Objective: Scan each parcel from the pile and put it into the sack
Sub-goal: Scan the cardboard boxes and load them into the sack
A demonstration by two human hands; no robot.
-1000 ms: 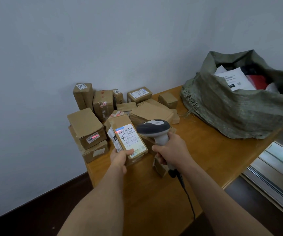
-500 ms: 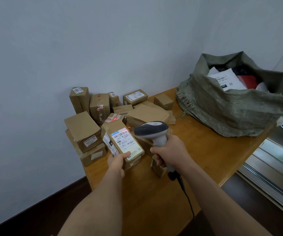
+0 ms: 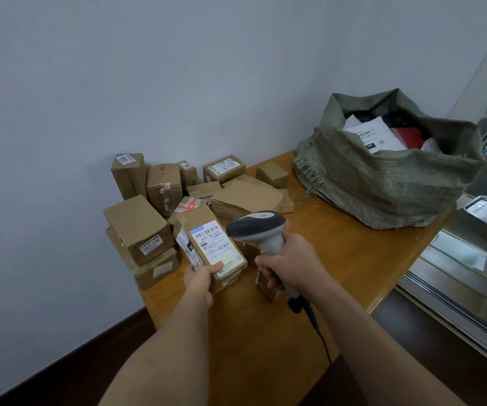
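Observation:
My left hand [image 3: 202,278] grips the near end of a brown cardboard parcel [image 3: 211,244], label side up and tilted toward me. My right hand [image 3: 287,266] holds the grey barcode scanner [image 3: 258,227] by its handle, its head just right of the parcel's label. Behind them lies the pile of cardboard parcels [image 3: 177,200] at the table's far left. The green woven sack [image 3: 388,171] stands open at the far right of the table, with white and red packets inside.
The wooden table [image 3: 339,259] has bare surface between the pile and the sack. A small box [image 3: 267,288] stands under my right hand. The scanner's black cable [image 3: 315,323] hangs over the near edge. A metal-framed counter [image 3: 470,273] lies to the right. The wall is close behind.
The red scan light that lay on the parcels is gone. The parcel and scanner have stayed almost where they were in my hands; the view shifted slightly.

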